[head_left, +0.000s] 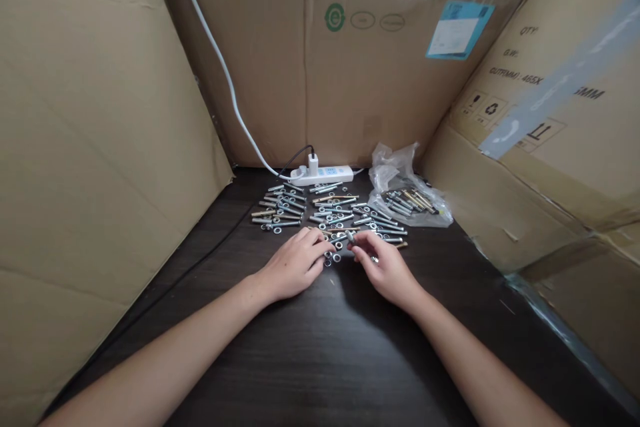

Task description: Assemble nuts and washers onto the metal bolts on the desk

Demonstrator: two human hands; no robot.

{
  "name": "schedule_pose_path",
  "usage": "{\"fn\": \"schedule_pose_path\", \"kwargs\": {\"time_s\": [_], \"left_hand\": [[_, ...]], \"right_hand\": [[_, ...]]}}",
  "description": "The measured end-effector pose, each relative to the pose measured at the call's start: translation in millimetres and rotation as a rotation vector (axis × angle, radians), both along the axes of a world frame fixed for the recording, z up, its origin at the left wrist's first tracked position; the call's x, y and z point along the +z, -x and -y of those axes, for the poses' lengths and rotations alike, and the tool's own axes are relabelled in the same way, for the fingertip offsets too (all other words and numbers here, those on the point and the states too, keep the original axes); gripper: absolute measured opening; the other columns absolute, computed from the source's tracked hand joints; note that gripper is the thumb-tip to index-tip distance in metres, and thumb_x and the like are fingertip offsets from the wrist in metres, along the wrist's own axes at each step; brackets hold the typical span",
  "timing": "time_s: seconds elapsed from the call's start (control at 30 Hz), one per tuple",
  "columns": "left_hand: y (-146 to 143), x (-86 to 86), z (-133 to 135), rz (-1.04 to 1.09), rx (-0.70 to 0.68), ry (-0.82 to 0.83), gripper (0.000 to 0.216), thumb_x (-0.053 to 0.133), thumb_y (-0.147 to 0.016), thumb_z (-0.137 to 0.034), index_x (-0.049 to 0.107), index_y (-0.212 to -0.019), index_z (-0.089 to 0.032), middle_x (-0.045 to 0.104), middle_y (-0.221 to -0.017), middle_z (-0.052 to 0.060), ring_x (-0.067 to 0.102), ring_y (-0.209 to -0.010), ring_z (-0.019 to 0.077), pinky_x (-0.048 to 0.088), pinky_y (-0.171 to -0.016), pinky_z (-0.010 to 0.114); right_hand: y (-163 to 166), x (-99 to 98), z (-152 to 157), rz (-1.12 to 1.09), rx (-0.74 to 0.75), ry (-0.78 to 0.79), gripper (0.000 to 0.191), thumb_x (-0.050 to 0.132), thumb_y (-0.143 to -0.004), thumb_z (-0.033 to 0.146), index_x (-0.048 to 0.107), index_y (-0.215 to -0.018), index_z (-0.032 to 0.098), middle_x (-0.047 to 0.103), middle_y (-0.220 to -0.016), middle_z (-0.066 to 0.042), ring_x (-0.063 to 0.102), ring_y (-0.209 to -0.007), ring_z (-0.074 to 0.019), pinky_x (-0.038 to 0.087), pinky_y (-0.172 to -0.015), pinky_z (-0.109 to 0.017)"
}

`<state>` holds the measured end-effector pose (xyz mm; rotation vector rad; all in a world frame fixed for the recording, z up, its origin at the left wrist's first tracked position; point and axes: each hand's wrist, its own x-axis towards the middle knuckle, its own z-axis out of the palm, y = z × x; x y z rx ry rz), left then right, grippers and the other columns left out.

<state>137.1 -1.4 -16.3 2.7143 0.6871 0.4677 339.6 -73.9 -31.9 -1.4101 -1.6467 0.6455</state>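
My right hand (384, 265) is closed, with thumb and forefinger pinching a silvery metal bolt (349, 237) whose lower part is hidden by the fingers. Just to the left, my left hand (296, 263) rests low over the table, its fingers curled down among loose washers. Whatever its fingertips grip, if anything, is too small and hidden to make out. Ring-shaped washers (337, 258) lie between the two hands. Beyond them spread several rows of bolts (287, 208) with sleeves, mostly silver and some brass-coloured, with more washers among them.
A clear plastic bag (433, 210) holding more bolts lies at the back right. Behind the rows sits a white power strip (327, 176) with a plugged-in charger (313, 164). A black cable (200, 247) crosses the dark table (320, 353) at left. Cardboard walls (260, 67) enclose three sides.
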Motion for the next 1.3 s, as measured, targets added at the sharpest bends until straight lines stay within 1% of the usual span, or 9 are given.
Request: {"fn": "schedule_pose_path", "kwargs": {"time_s": [0.17, 0.33, 0.4, 0.53, 0.77, 0.87, 1.03, 1.23, 1.3], "left_hand": [[-1.3, -0.3, 3.1, -0.05, -0.055, 0.0, 0.024, 0.047, -0.089, -0.021, 0.058, -0.109, -0.024, 0.05, -0.108, 0.005, 0.045, -0.102, 0.0212, 0.042, -0.092, 0.039], [-1.6, 0.2, 4.4, -0.068, -0.08, 0.024, 0.013, 0.05, -0.088, -0.024, 0.058, -0.098, -0.02, 0.05, -0.105, 0.005, 0.046, -0.1, 0.0213, 0.042, -0.09, 0.038], [-1.5, 0.0, 4.1, -0.07, -0.073, 0.029, 0.013, 0.049, -0.088, -0.023, 0.056, -0.099, -0.019, 0.051, -0.104, 0.005, 0.047, -0.098, 0.0209, 0.043, -0.088, 0.037], [-1.1, -1.1, 3.3, -0.067, -0.051, 0.031, 0.021, 0.05, -0.088, -0.023, 0.053, -0.108, -0.02, 0.05, -0.106, 0.006, 0.047, -0.1, 0.0213, 0.042, -0.089, 0.038], [-0.4, -1.9, 3.0, -0.092, -0.065, 0.03, 0.016, 0.05, -0.088, -0.024, 0.056, -0.102, -0.021, 0.05, -0.101, 0.005, 0.048, -0.095, 0.0202, 0.043, -0.087, 0.037], [-0.1, -0.3, 4.6, -0.073, -0.067, 0.041, 0.014, 0.051, -0.088, -0.024, 0.056, -0.1, -0.02, 0.049, -0.099, 0.005, 0.048, -0.095, 0.0201, 0.043, -0.087, 0.036], [1.1, 2.4, 6.4, -0.034, -0.065, 0.089, 0.01, 0.055, -0.085, -0.022, 0.052, -0.094, -0.019, 0.048, -0.103, 0.005, 0.046, -0.098, 0.0201, 0.043, -0.088, 0.036], [1.7, 2.1, 4.6, 0.026, -0.104, 0.142, 0.005, 0.053, -0.087, -0.022, 0.053, -0.091, -0.019, 0.052, -0.098, 0.004, 0.046, -0.097, 0.0198, 0.042, -0.086, 0.034], [2.2, 4.2, 4.0, 0.087, -0.1, 0.137, 0.005, 0.05, -0.089, -0.023, 0.053, -0.09, -0.019, 0.054, -0.095, 0.004, 0.047, -0.094, 0.0193, 0.042, -0.085, 0.033]], "right_hand": [[2.5, 2.7, 1.2, 0.009, -0.01, -0.022, 0.011, 0.049, -0.088, 0.025, 0.052, -0.096, 0.019, 0.061, -0.085, -0.004, 0.058, -0.071, -0.0157, 0.047, -0.068, -0.029], [4.3, 0.8, 1.5, 0.053, 0.021, -0.022, 0.011, 0.049, -0.087, 0.024, 0.054, -0.096, 0.019, 0.061, -0.078, -0.002, 0.056, -0.068, -0.0147, 0.045, -0.065, -0.028], [4.9, 1.0, 1.9, 0.054, 0.027, -0.017, 0.011, 0.049, -0.087, 0.023, 0.055, -0.096, 0.019, 0.061, -0.078, -0.002, 0.056, -0.067, -0.0144, 0.045, -0.065, -0.027], [5.3, 1.8, 2.3, 0.057, 0.031, 0.012, 0.011, 0.05, -0.087, 0.023, 0.055, -0.095, 0.018, 0.062, -0.077, -0.002, 0.057, -0.067, -0.0142, 0.045, -0.063, -0.027], [2.8, -2.3, 1.2, 0.02, 0.021, 0.028, 0.014, 0.052, -0.086, 0.026, 0.056, -0.096, 0.018, 0.062, -0.077, -0.002, 0.058, -0.067, -0.0144, 0.046, -0.062, -0.027], [0.9, -2.6, 0.8, -0.011, 0.022, 0.019, 0.014, 0.053, -0.085, 0.028, 0.056, -0.095, 0.018, 0.063, -0.078, -0.003, 0.058, -0.068, -0.0151, 0.047, -0.065, -0.028], [-0.8, -0.5, 0.9, -0.072, 0.011, -0.003, 0.015, 0.053, -0.086, 0.029, 0.056, -0.095, 0.018, 0.062, -0.084, -0.004, 0.059, -0.073, -0.016, 0.048, -0.068, -0.029], [4.1, 0.5, 3.2, 0.014, 0.048, -0.006, 0.013, 0.052, -0.086, 0.026, 0.056, -0.095, 0.019, 0.061, -0.077, -0.002, 0.056, -0.067, -0.0141, 0.046, -0.063, -0.027], [6.3, 1.7, 4.0, 0.027, 0.056, -0.006, 0.012, 0.052, -0.086, 0.025, 0.056, -0.094, 0.019, 0.06, -0.076, -0.002, 0.056, -0.066, -0.0137, 0.046, -0.062, -0.026]]}}
